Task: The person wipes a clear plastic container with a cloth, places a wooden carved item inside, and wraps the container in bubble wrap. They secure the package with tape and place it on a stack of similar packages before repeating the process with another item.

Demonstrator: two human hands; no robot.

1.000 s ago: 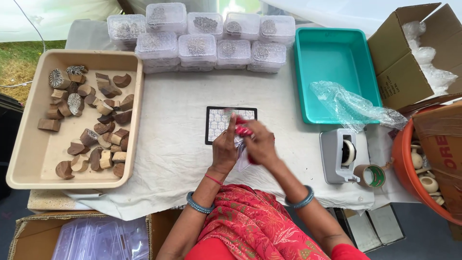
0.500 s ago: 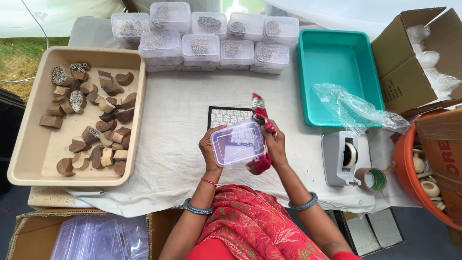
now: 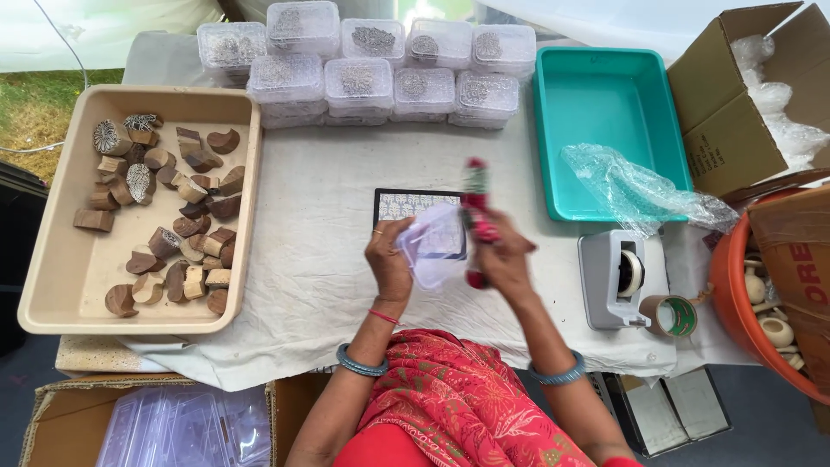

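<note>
Left hand point(image 3: 389, 259): fingers closed on small clear plastic box point(image 3: 435, 245), held above white cloth-covered table point(image 3: 320, 259). Right hand point(image 3: 501, 259): clasping red wrapped stick-shaped object point(image 3: 476, 212), upright, beside box. Beneath: black-framed patterned card point(image 3: 406, 203). Left: beige tray point(image 3: 69, 285) of wooden blocks point(image 3: 164, 207).

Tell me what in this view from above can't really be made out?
- Red object in the right hand: motion-blurred, its kind unclear.
- Clear plastic piece in the left hand: blurred; lid or box, cannot tell.
- Patterned card: lower part hidden by both hands.
- Orange tub: cut off by the right edge.
- Contents of the stacked clear boxes: too small to tell.
</note>
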